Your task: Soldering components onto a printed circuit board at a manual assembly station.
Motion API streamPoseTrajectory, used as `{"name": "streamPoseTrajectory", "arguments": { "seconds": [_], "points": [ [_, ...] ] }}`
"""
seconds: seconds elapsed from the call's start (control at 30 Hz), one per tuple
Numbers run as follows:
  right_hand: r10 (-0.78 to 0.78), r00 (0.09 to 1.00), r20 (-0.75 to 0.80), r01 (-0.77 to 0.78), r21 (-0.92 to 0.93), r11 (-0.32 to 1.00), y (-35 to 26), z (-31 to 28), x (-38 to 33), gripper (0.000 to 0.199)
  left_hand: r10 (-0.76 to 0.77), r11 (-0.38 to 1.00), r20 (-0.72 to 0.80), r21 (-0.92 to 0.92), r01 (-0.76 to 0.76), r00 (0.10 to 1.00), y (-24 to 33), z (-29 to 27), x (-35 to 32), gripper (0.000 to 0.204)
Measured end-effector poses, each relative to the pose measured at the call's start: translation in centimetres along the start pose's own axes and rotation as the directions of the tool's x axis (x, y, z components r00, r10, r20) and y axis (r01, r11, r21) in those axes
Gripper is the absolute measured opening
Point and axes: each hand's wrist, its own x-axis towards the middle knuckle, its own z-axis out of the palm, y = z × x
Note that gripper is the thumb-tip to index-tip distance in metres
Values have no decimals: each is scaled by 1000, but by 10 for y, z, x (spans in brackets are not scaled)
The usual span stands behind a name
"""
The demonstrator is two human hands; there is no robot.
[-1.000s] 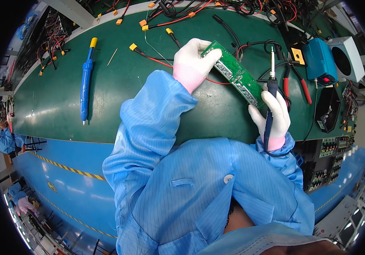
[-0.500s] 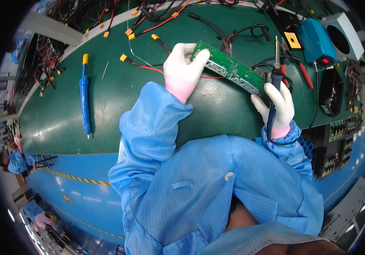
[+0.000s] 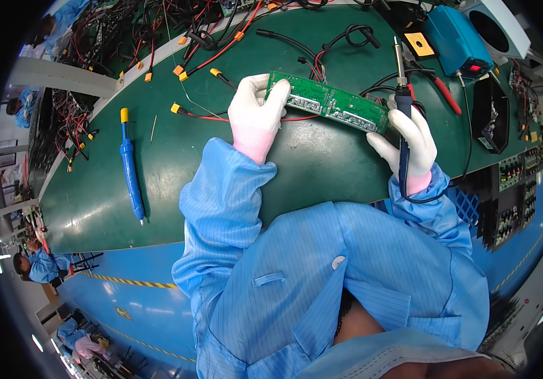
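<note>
My left hand (image 3: pixel 253 114), in a white glove with a pink cuff, pinches the left end of a long green circuit board (image 3: pixel 329 104) between thumb and fingers. Two rows of silvery solder show along the board's near edge. A soldering iron (image 3: pixel 403 114) with a dark blue handle is in my gloved right hand (image 3: pixel 415 142), its metal tip pointing up and away from the board. The right thumb and fingers are close to the board's right end; whether they touch it I cannot tell. Behind the board lie red and black wires (image 3: pixel 319 66), partly hidden by it.
A blue solder sucker (image 3: pixel 130 170) with a yellow end lies at left, beside a thin stick (image 3: pixel 153 128). A teal soldering station (image 3: pixel 458 41), yellow sponge (image 3: pixel 418 44), red-handled tool (image 3: pixel 447 96) and black bin (image 3: pixel 491 117) are at right. Yellow-plugged cables (image 3: pixel 189 114) lie beyond my left hand.
The view has turned slightly, shifting the bench in the picture. The board lies a little more level and further left in view. Both hands keep their holds.
</note>
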Motion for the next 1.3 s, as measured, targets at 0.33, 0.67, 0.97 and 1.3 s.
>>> {"name": "streamPoseTrajectory", "arguments": {
  "seconds": [0.33, 0.67, 0.97, 1.3],
  "points": [
    [-48, 999, -15, 48, 73, 996, 12, -2, 7, 60, -39, 999, 4, 34, 39, 999, 7, 0, 4, 35],
    [-112, 990, 87, 117, -63, 991, 13, -7, 32, 57, -49, 993, -30, -105, 45, 998, 38, -4, 16, 42],
    [36, 994, -99, -27, 85, 996, 19, 3, 46, 47, 234, 950, 265, 140, -278, 935, 9, 31, -57, 32],
    [233, 968, -92, -214, 185, 959, 12, 4, 50, 44, 15, 942, 126, -333, 28, 992, 15, 79, -41, 34]
  ]
}}
